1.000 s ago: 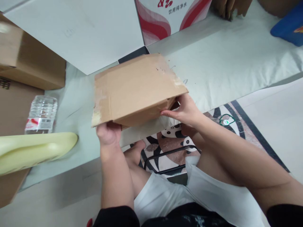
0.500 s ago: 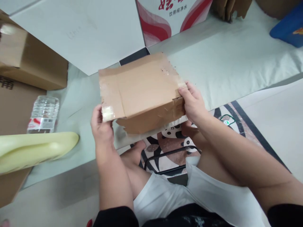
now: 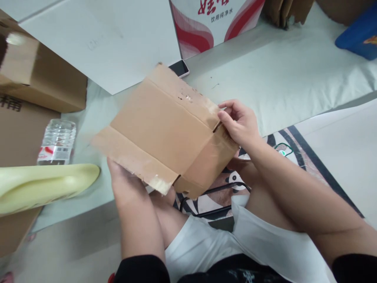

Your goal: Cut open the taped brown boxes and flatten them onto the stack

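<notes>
A brown cardboard box (image 3: 159, 122) with creased flaps and torn, taped edges is held up at a slant over my lap and the cloth's front edge. My right hand (image 3: 240, 122) is at its right corner, with the thumb and bent fingers closed on the edge by a slot. Underneath the left flap is my left hand (image 3: 122, 175); the cardboard covers its fingers, so their grip does not show. Just behind the box a phone (image 3: 179, 68) lies on the cloth, partly covered.
A pale green cloth (image 3: 282, 78) covers the surface. At the left are a clear plastic bottle (image 3: 57, 141), a pale yellow object (image 3: 50, 186) and brown cartons (image 3: 59, 74). Behind stand a white box (image 3: 103, 43) and a red-and-white carton (image 3: 218, 27). A blue object (image 3: 359, 35) sits far right.
The box has turned clockwise and tilted, its left side coming down toward me. My left hand has slipped from its corner to beneath the flap. More of the phone shows.
</notes>
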`<state>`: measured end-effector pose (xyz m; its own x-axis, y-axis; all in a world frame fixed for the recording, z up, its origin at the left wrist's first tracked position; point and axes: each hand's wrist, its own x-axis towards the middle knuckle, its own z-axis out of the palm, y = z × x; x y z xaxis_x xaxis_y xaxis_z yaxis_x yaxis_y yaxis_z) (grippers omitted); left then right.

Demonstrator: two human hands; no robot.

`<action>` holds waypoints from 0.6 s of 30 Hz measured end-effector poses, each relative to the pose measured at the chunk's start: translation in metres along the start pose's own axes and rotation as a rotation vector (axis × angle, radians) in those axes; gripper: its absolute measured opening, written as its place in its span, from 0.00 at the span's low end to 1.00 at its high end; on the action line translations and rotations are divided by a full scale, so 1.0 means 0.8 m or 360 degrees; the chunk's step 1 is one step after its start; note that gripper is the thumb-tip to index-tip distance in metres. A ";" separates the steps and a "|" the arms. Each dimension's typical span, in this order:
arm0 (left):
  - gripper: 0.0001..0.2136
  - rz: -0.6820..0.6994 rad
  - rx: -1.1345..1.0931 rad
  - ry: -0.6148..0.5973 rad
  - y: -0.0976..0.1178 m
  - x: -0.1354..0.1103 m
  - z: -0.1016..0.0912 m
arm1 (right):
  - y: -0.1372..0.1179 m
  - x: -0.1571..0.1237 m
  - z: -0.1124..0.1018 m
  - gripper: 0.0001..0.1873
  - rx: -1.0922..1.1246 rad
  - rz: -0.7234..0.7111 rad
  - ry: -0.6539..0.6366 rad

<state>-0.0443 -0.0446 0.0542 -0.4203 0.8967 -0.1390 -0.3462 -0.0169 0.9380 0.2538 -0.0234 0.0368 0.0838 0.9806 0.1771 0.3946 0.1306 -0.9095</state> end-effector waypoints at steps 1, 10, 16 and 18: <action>0.22 0.0091 -0.0026 -0.0001 0.002 0.004 0.000 | 0.001 0.001 -0.001 0.21 -0.0085 -0.0043 0.0042; 0.22 0.0256 -0.0151 -0.0170 0.002 0.020 0.000 | 0.015 0.010 0.009 0.40 0.0725 0.0431 -0.0336; 0.27 0.0297 -0.0200 -0.0171 0.012 -0.004 0.017 | -0.003 -0.001 0.013 0.27 0.0979 0.0680 -0.0638; 0.24 0.0299 -0.0235 -0.0121 0.010 -0.004 0.019 | -0.003 -0.002 0.014 0.26 0.0978 0.0670 -0.0621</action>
<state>-0.0327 -0.0407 0.0672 -0.4265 0.9023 0.0628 -0.3891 -0.2457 0.8878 0.2421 -0.0239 0.0345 -0.2545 0.9307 -0.2628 -0.1769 -0.3120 -0.9335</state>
